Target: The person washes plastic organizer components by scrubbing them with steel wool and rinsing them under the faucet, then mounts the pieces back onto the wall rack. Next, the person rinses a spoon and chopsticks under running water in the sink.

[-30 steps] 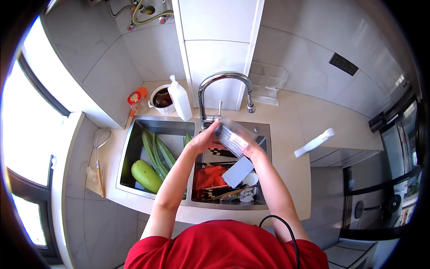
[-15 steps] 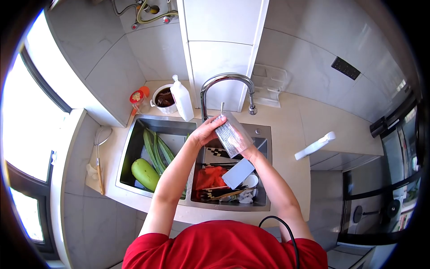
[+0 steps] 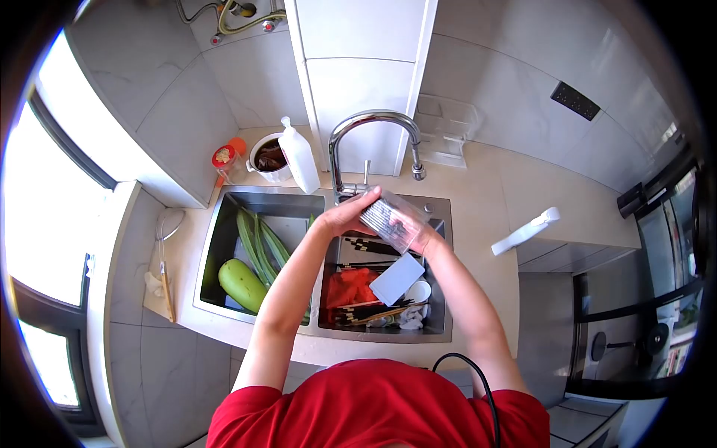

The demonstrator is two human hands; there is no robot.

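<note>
Over the right sink basin I hold a clear plastic container with a ribbed side, tilted down to the right. My left hand grips its upper left end, thumb on top. At the lower right end, my right hand is closed around it, its fingers partly seen through the plastic. Beneath, the right basin holds a pale grey-blue rectangular lid or tray, a red cloth-like item, several dark chopsticks and a white cup.
A chrome faucet arches behind the container. In the left basin lie a green gourd and long green leaves. A white bottle and a pot of dark liquid stand behind. A clear rack sits back right.
The container has turned to a flatter slant between my hands, and my right hand has moved slightly up and right. The whole view has shifted a little.
</note>
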